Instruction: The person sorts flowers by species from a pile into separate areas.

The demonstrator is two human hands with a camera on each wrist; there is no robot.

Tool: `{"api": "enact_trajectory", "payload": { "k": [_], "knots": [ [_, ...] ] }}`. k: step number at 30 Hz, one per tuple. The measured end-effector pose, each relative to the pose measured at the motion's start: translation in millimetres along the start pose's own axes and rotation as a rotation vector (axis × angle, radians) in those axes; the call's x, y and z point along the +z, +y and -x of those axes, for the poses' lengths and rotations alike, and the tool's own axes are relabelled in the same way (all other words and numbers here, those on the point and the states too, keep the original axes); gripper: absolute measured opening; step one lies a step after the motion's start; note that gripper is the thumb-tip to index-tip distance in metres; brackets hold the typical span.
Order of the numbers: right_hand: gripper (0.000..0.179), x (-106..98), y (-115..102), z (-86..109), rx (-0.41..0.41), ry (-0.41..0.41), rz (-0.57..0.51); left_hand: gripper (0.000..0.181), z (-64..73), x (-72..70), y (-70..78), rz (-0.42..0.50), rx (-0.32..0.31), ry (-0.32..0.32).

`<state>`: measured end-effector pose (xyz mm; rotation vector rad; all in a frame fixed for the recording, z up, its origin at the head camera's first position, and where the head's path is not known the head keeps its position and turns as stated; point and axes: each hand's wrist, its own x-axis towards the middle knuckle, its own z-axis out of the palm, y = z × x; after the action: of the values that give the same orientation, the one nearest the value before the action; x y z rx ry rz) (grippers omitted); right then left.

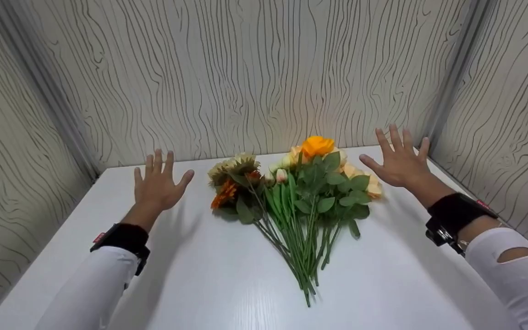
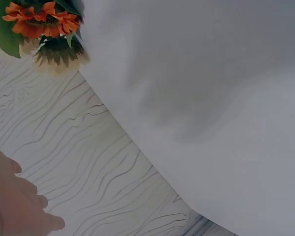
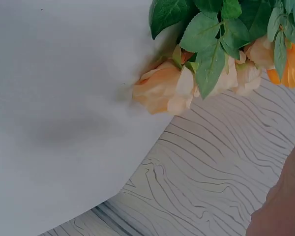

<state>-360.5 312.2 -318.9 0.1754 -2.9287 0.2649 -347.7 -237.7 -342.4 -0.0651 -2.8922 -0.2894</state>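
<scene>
Artificial flowers lie in a loose bunch on the white table, their green stems (image 1: pixel 307 247) fanned toward the near side. On the left of the bunch are orange daisy-like blooms (image 1: pixel 224 194) and cream ones (image 1: pixel 233 167). A bright orange flower (image 1: pixel 317 145), a pale tulip (image 1: pixel 282 176) and peach roses (image 3: pixel 163 89) with green leaves make up the middle and right. My left hand (image 1: pixel 156 185) hovers left of the bunch, fingers spread and straight, holding nothing. To the right of the bunch, my right hand (image 1: pixel 400 161) is also raised, fingers spread, touching nothing.
The white table (image 1: pixel 227 284) reaches back to a panel wall (image 1: pixel 264 78) with a wood-grain line pattern. Similar panels stand at the left and right, joined by grey corner strips (image 1: pixel 456 68). Black bands (image 1: pixel 123 236) sit on both wrists.
</scene>
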Motion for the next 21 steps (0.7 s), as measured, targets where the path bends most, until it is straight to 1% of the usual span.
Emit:
{"api": "enact_trajectory", "payload": {
  "k": [2, 5, 9, 12, 14, 16, 17, 19, 21],
  "knots": [
    [0.093, 1, -6, 4.4, -0.010, 0.016, 0.011, 0.091, 3.7, 0.8, 7.9, -0.007, 0.020, 0.021],
    [0.094, 2, -15, 12.1, -0.034, 0.021, 0.040, 0.090, 11.8, 3.1, 22.3, -0.011, 0.043, 0.016],
    [0.093, 7, -30, 21.0, -0.080, 0.004, 0.078, 0.087, 27.6, 9.4, 48.3, -0.007, 0.073, -0.047],
    [0.092, 9, -41, 29.4, -0.093, -0.016, 0.095, 0.088, 38.3, 15.1, 77.8, 0.001, 0.113, -0.099],
    [0.092, 13, -52, 36.4, -0.091, -0.020, 0.114, 0.087, 45.8, 19.8, 97.1, 0.025, 0.132, -0.154],
    [0.088, 18, -64, 43.8, -0.090, -0.031, 0.124, 0.082, 52.6, 25.4, 113.7, 0.053, 0.138, -0.240],
    [0.083, 21, -71, 47.0, -0.097, -0.049, 0.115, 0.078, 55.6, 28.8, 120.8, 0.069, 0.135, -0.290],
    [0.071, 26, -81, 51.7, -0.108, -0.121, 0.067, 0.071, 59.7, 37.6, 132.5, 0.117, 0.110, -0.395],
    [0.062, 30, -88, 53.8, -0.114, -0.219, -0.007, 0.069, 61.7, 47.5, 141.9, 0.161, 0.084, -0.477]
  ]
}}
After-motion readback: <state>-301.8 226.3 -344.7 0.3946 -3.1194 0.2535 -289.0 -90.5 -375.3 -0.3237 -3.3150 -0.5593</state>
